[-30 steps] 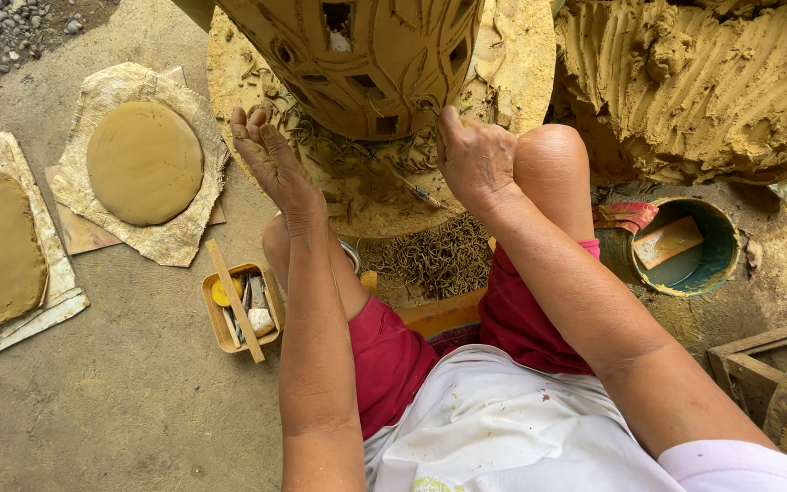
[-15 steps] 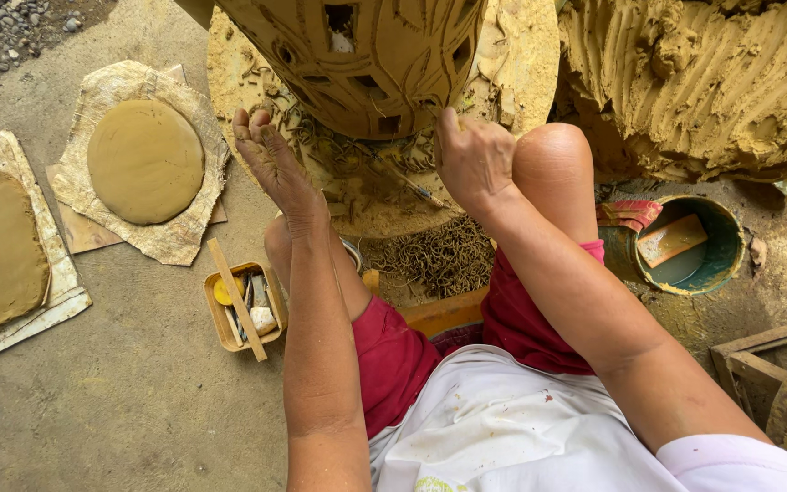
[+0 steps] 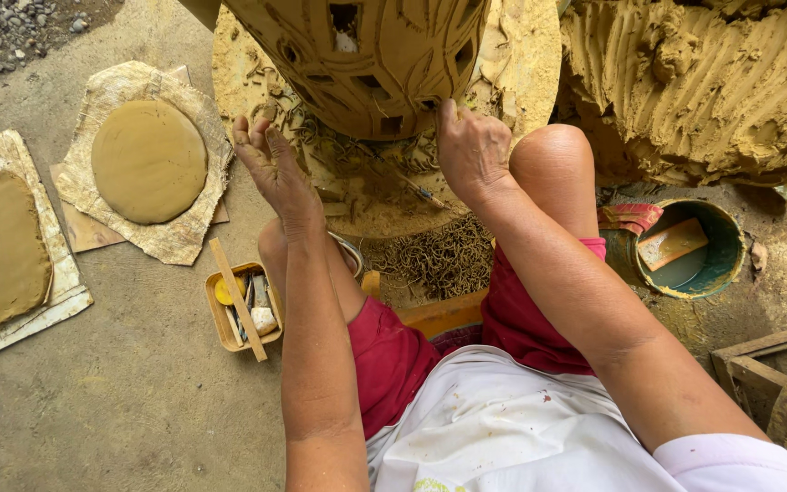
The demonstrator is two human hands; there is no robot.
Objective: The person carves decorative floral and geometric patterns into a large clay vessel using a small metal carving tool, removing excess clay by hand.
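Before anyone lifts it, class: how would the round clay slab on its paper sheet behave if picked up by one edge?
The round clay slab looks thin, smooth and damp, so it would probably sag or tear rather than stay stiff. It likely feels heavy for its thickness. Lifting by the crumpled paper sheet beneath seems safer, though the paper may buckle.

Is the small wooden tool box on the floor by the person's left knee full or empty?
Partly filled. The wooden box is open-topped, holding a yellow round piece and a few small tools, with a wooden stick lying across it.
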